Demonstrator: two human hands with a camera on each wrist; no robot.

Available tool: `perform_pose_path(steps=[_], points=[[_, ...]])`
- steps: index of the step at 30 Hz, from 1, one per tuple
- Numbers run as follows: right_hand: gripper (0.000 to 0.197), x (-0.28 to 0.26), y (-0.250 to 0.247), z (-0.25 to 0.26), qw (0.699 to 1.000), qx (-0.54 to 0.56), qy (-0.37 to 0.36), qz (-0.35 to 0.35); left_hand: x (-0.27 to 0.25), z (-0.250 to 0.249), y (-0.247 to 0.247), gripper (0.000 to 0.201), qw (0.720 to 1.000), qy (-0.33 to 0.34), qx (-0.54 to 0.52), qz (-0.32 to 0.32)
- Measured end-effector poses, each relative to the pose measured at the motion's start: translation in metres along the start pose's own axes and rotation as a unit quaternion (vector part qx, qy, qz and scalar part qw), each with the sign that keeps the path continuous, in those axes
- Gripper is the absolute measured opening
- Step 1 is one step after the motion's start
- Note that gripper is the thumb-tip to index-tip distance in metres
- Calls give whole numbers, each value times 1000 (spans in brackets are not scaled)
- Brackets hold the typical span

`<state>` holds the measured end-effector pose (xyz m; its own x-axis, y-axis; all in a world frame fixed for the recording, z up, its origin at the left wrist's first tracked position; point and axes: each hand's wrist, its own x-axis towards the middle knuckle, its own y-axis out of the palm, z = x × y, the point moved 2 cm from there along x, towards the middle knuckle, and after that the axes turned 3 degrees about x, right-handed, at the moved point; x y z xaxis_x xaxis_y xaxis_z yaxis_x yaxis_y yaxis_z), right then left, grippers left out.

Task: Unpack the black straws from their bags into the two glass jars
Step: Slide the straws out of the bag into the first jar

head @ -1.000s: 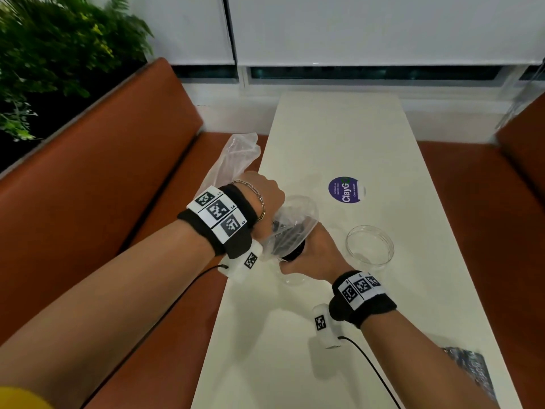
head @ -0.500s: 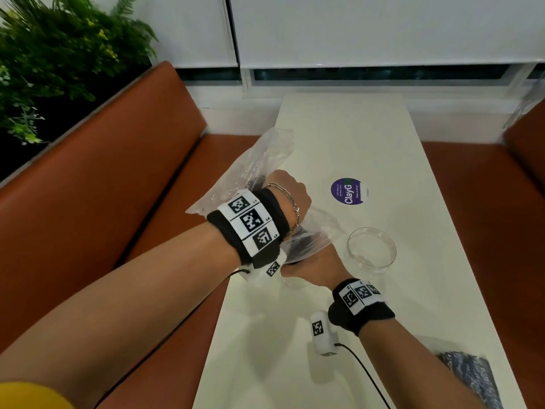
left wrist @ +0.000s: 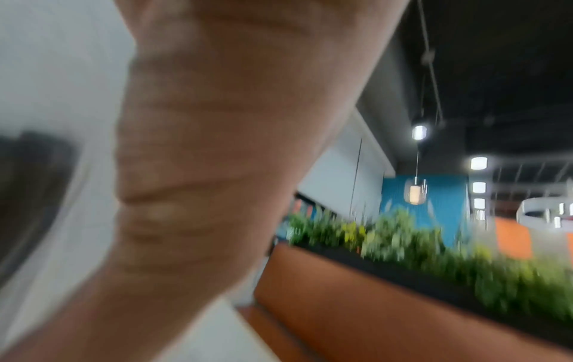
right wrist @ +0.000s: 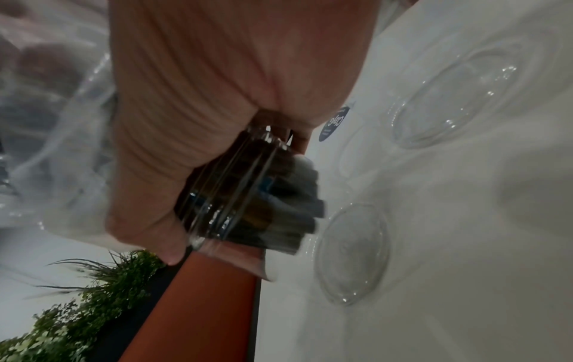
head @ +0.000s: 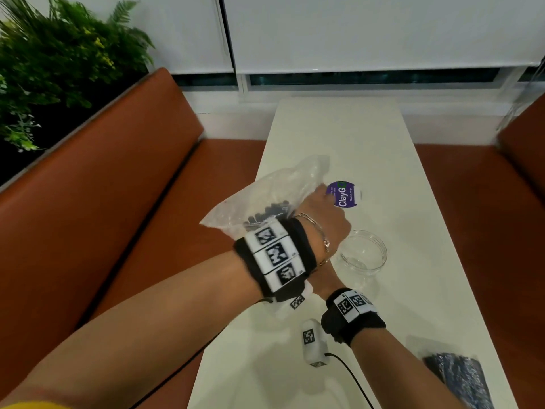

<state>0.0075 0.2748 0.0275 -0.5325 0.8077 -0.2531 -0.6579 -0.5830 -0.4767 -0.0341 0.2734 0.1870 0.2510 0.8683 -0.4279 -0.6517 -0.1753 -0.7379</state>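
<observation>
My left hand [head: 323, 219] grips a clear plastic bag [head: 265, 199] with black straws [head: 271, 212] in it, lifted and tilted over the table's left side. Below that wrist, my right hand [head: 326, 280] is mostly hidden. In the right wrist view my right hand [right wrist: 201, 122] wraps around the threaded neck of a glass jar [right wrist: 235, 193] that holds black straws [right wrist: 288, 196]. An empty glass jar [head: 363, 252] stands just right of both hands, and it also shows as the empty jar [right wrist: 459, 98] from the wrist. The left wrist view is blurred; only my palm [left wrist: 217, 147] shows.
The long white table [head: 354, 134] has a purple round sticker [head: 343, 194] beyond my hands. A second bag of dark straws [head: 460, 379] lies at the near right edge. Orange bench seats [head: 118, 216] flank the table, with plants [head: 59, 69] behind the left one.
My left hand has carried the bag to the right and farther over the table, lifting it. My right hand has stayed on the jar beneath.
</observation>
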Motion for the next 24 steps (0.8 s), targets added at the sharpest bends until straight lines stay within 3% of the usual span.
perform_pose_path(steps=[1, 2, 3, 4, 5, 6, 8, 9, 10, 12, 13, 17, 21, 23, 24], points=[[34, 1, 7, 12, 998, -20, -53, -27, -11, 9, -5, 39, 997, -2, -26, -69], [34, 3, 12, 14, 996, -27, -65, -50, -25, 20, -10, 46, 986, -2, -48, -157], [57, 11, 4, 4, 977, -26, -81, -193, -41, 32, -13, 57, 966, -15, -71, -247], [77, 20, 8, -6, 951, 13, -115, -287, -58, 44, -13, 68, 945, -54, -96, -308], [83, 17, 11, -3, 955, 4, -153, -255, -73, 58, -7, 78, 924, -115, -136, -337], [80, 13, 5, -4, 976, -63, -114, -177, -85, 71, 4, 89, 910, -179, -184, -325], [58, 12, 12, 6, 995, -88, 31, 31, -97, 86, 37, 112, 896, -281, -274, -207], [53, 7, 7, -2, 997, -72, 20, 22, -95, 86, 57, 115, 889, -292, -319, -152], [51, 11, 12, -10, 999, 21, 37, 24, -92, 83, 73, 105, 874, -288, -368, -130], [57, 11, 12, -8, 999, 2, 37, -7, -83, 73, 99, 61, 835, -293, -432, -171], [63, 12, 13, -7, 999, 17, 27, -20, -81, 71, 107, 53, 813, -313, -444, -210], [94, 0, 3, -3, 990, 105, 25, -95, -109, 78, 93, 59, 729, -377, -442, -362], [128, -24, -11, 27, 992, 86, 12, -94, -157, 89, 73, 60, 644, -415, -471, -437], [132, -47, -25, 44, 991, 81, -28, -100, -178, 87, 76, 61, 580, -433, -512, -463], [125, -62, -33, 54, 989, 90, -56, -103, -188, 83, 79, 62, 525, -433, -554, -478]])
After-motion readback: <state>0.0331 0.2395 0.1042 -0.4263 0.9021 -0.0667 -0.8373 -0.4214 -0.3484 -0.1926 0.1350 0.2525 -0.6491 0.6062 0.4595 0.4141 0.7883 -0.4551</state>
